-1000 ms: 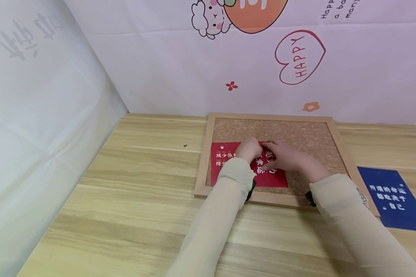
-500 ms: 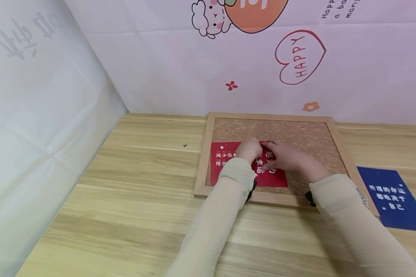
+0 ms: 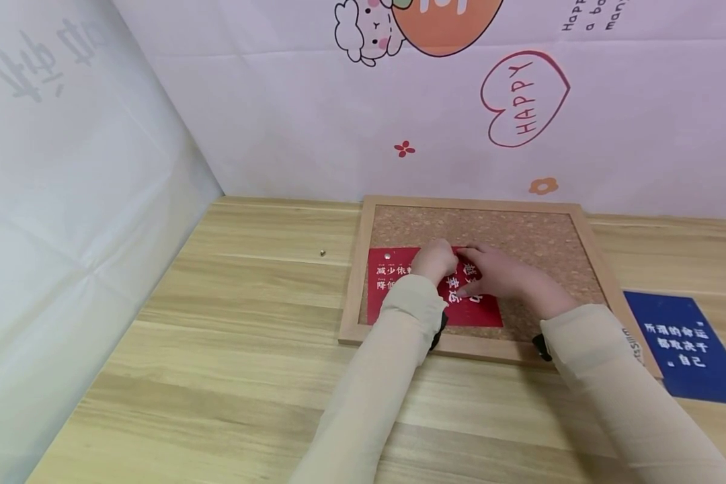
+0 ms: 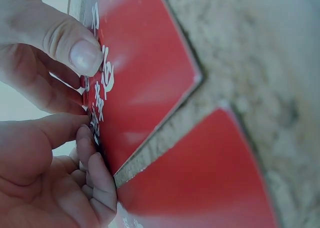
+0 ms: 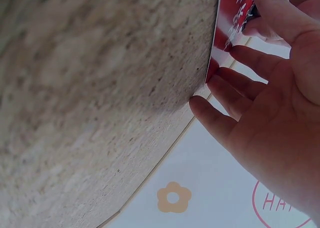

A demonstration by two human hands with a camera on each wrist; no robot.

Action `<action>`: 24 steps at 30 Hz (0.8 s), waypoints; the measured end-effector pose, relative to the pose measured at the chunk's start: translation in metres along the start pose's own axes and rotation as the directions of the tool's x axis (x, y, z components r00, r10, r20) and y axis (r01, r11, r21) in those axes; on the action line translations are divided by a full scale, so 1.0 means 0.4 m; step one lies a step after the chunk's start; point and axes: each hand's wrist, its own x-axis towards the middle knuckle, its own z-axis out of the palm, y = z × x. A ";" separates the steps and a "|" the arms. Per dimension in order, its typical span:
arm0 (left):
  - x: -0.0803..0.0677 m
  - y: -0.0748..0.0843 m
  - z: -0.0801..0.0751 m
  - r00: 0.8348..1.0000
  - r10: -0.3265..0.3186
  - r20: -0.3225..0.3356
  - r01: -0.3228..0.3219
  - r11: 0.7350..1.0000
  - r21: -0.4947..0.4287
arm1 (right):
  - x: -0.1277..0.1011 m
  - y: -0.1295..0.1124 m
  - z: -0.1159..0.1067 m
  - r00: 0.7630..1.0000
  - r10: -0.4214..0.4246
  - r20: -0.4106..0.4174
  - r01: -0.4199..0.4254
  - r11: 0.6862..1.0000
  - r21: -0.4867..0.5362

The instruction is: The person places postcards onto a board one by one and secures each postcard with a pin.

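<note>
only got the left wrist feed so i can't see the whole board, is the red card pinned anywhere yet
Observer: Yes. The head view shows one silver pin in the top left corner of the red card.
Operator: any more pins around
Observer: One loose pin lies on the table, left of the cork board.
Operator: what's the right hand doing
Observer: The right hand lies flat on the card with its fingers straight, right beside the left hand.

The backdrop [image 3: 314,121] heart reads "HAPPY"; the blue card [image 3: 683,346] reads "所谓的命运都取决于自己".
</note>
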 end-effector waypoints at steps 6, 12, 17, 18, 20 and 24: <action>0.004 -0.003 0.000 1.000 0.027 -0.001 -0.027 0.999 0.019 | 0.000 0.000 -0.001 1.000 0.003 -0.007 -0.003 1.000 -0.016; 0.008 -0.007 0.003 0.999 0.048 -0.002 -0.048 0.998 0.031 | 0.000 -0.003 -0.001 1.000 0.010 -0.004 -0.010 1.000 -0.017; 0.009 -0.012 0.004 0.998 0.060 -0.005 -0.059 0.997 0.046 | 0.001 -0.005 0.000 1.000 0.017 0.001 -0.017 1.000 -0.010; 0.009 -0.012 0.004 0.998 0.061 -0.003 -0.061 0.997 0.048 | 0.001 -0.004 0.000 1.000 0.017 0.000 -0.017 1.000 -0.009; 0.008 -0.012 0.003 0.998 0.062 0.001 -0.062 0.996 0.056 | 0.001 -0.004 0.000 1.000 0.017 0.001 -0.017 1.000 -0.006; 0.007 -0.009 0.002 0.998 0.063 0.012 -0.064 0.996 0.068 | 0.000 -0.005 0.000 1.000 0.014 0.000 -0.014 1.000 -0.007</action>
